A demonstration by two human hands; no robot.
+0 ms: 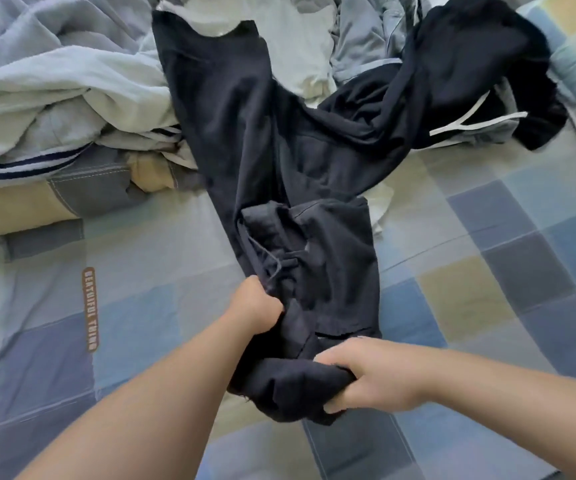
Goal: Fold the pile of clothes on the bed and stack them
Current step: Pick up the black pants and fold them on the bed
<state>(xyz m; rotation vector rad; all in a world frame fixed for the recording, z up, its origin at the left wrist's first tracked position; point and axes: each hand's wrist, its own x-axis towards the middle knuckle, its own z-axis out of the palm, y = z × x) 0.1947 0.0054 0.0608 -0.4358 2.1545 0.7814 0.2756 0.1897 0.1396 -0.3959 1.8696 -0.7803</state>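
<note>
Dark navy cotton trousers (262,150) in left hand (258,306) and right hand (366,372): plain, with matching dark drawstring (272,268). Quilted bedsheet (487,271) under both hands: checks in blue, slate, pale green, tan. Brown strip label (89,308) left of the left hand: pale lettering. Beyond the left hand: pale grey-blue crumpled blanket (54,74), white garment with navy stripes (27,166), tan-and-grey panelled garment (82,192) with pale stitching. Beyond the right hand: black garment (470,46) with white cord (476,123); off-white shirt (290,39).
</note>
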